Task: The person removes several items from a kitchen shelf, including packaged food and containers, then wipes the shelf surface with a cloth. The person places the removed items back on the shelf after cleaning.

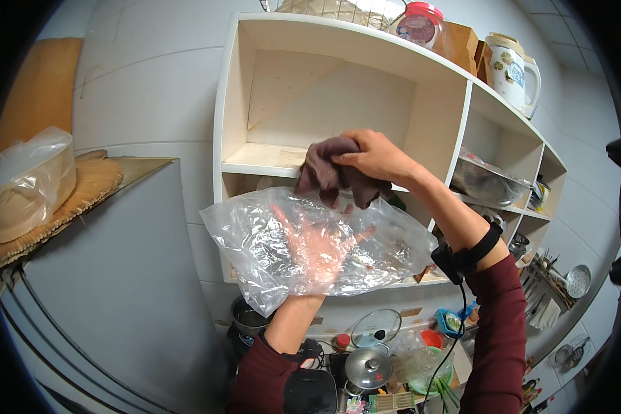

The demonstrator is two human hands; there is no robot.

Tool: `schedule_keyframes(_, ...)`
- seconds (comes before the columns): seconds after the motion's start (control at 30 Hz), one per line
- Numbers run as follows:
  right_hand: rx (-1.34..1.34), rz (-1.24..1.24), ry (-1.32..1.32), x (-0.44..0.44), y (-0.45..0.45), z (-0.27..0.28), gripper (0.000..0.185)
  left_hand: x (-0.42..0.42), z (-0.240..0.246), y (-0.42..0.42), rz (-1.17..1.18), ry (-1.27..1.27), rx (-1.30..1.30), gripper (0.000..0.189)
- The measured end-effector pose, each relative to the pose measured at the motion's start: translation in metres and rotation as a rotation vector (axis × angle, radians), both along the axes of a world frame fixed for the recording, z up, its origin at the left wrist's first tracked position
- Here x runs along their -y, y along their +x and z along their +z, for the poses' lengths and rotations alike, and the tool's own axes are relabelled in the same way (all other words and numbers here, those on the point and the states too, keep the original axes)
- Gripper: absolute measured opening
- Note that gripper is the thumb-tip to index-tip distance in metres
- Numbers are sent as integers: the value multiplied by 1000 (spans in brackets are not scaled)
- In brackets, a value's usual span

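Note:
My left hand [318,253] is spread with its fingers apart, seen through a large clear plastic bag [393,259]; whether the hand is inside or behind the bag, I cannot tell. Above the bag, my right hand [370,155] grips a brown cloth [323,171], which hangs in folds just over or against the bag's upper edge. Both hands are in front of a white wall shelf unit [269,168], whose large upper compartment has a bare, stained floor.
A covered metal basin [489,178] sits in a right compartment. A floral jug [509,70] and a red-lidded jar [419,26] top the unit. To the left stands a grey refrigerator [134,274] with a bagged container [31,186]. Below is a lidded pot [368,367].

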State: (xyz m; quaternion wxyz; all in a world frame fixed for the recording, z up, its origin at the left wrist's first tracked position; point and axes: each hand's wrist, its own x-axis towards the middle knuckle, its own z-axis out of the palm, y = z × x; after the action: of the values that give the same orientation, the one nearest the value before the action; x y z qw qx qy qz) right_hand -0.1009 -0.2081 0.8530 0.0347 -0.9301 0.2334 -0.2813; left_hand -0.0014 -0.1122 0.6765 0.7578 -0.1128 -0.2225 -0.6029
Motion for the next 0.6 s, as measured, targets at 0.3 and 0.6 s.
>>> schedule_keyframes(0.3, 129, 115, 253, 3, -16, 29, 41, 9, 1, -5, -27, -28, 46, 103)
schedule_keyframes(0.6, -137, -571, -523, 126, -68, 56, 47, 25, 5, -21, -7, 68, 32, 118)
